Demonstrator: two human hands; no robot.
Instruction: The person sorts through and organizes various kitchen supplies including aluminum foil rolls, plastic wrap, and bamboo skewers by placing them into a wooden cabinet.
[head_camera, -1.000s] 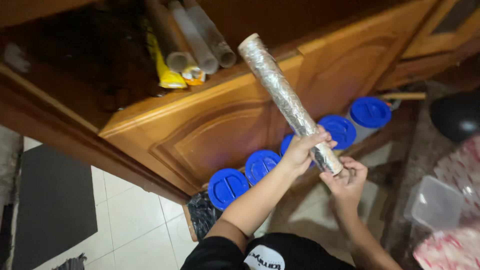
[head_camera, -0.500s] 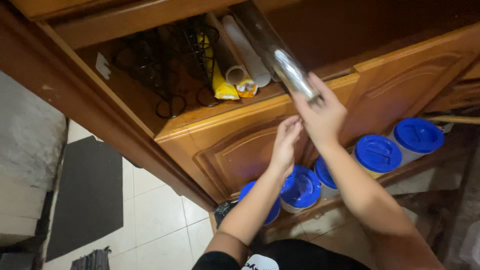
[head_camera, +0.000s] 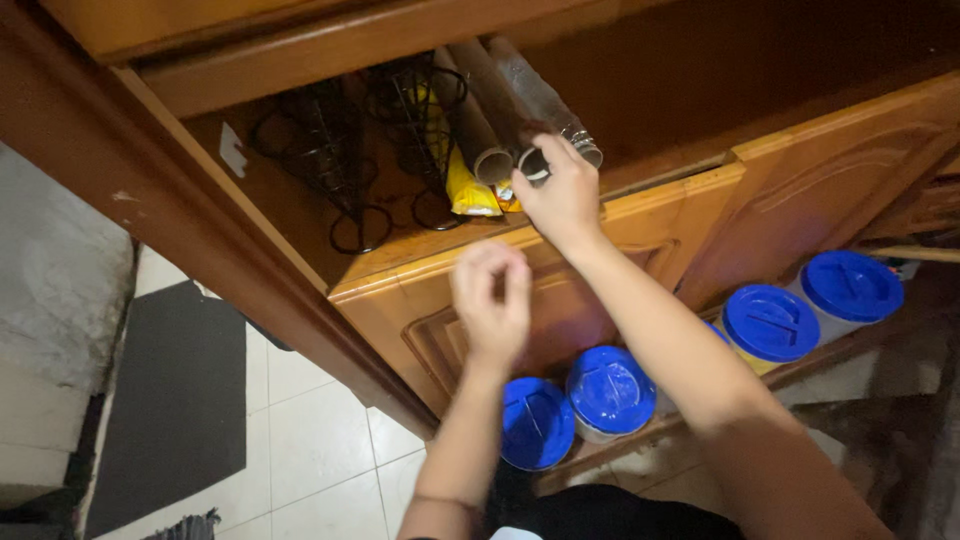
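I see the open wooden drawer (head_camera: 300, 215), brown inside with a carved orange-brown front panel, filling the upper half of the view. It is pulled out above a white tiled floor (head_camera: 310, 450), on which a dark grey rectangular mat (head_camera: 175, 400) lies at the left.

Below the drawer front, four round containers with blue plastic lids (head_camera: 770, 322) stand in a row on a lower shelf, running from lower centre up to the right.

Inside the drawer, two black wire cone-shaped holders (head_camera: 325, 150) lie at the left and centre. A flattened yellow packet (head_camera: 468, 190) lies just beside them, touching the ends of the rolls.

The silver foil-wrapped roll (head_camera: 545, 105) lies in the drawer at its right side, angled from the back toward the front edge. It touches a brown cardboard tube (head_camera: 480, 110) lying parallel on its left.

My right hand (head_camera: 562, 192) rests at the near end of the silver roll. Its fingers are curled together over that end and touch it; I cannot tell whether they clamp it or only press against it.

My left hand (head_camera: 490, 300) hangs free in front of the drawer panel, holding nothing. Its fingertips are drawn together, thumb meeting the forefingers. The hand is blurred.
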